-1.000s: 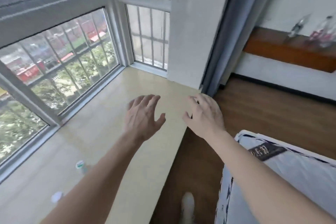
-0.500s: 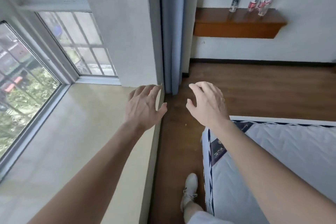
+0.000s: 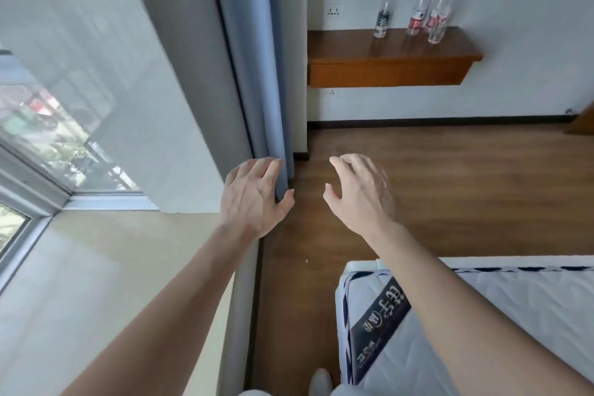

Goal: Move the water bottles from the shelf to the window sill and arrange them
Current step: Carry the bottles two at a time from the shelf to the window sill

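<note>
Three clear water bottles stand on the brown wall shelf (image 3: 385,50) at the far wall: one with a dark label (image 3: 383,14) on the left, two red-capped, red-labelled ones (image 3: 418,11) (image 3: 438,14) to its right. The cream window sill (image 3: 106,267) fills the lower left. My left hand (image 3: 254,198) hovers over the sill's right edge, fingers spread and empty. My right hand (image 3: 360,193) hangs over the wooden floor, fingers loosely bent, holding nothing. Both hands are far from the bottles.
A blue curtain (image 3: 257,58) hangs beside a white pillar between sill and shelf. A white mattress (image 3: 466,325) lies at lower right. Brown wooden floor (image 3: 450,186) stretches toward the shelf. A white shoe (image 3: 319,381) shows at the bottom.
The view has swung right, from the window and sill toward the shelf wall. The bottles on the shelf came into clear view. Both hands stayed empty and spread in front.
</note>
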`<state>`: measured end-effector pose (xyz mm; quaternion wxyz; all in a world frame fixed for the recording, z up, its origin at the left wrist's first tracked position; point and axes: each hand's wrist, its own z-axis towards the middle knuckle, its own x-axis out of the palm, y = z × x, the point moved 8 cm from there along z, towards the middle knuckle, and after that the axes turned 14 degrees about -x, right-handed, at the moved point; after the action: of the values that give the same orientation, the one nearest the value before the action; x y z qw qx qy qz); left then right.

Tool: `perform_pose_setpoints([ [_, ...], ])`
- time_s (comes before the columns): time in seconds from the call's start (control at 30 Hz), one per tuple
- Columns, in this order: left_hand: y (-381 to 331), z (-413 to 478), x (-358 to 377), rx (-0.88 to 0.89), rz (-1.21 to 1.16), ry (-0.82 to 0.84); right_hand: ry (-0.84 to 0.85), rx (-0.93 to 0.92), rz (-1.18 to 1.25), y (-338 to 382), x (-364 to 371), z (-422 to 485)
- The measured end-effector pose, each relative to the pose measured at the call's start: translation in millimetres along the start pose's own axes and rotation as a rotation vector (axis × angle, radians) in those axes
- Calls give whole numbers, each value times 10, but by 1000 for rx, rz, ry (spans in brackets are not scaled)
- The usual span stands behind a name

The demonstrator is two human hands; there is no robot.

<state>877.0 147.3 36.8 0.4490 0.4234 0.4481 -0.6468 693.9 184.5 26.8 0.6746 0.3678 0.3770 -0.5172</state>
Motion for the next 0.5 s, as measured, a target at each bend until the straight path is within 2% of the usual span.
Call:
perform_pose_setpoints([
  [0.2, -215, 692, 243, 41, -4, 11, -2, 24, 17, -433, 249, 492],
  [0.5, -483, 2133, 714, 108, -32, 48, 45, 88, -84, -1178, 695, 1494],
])
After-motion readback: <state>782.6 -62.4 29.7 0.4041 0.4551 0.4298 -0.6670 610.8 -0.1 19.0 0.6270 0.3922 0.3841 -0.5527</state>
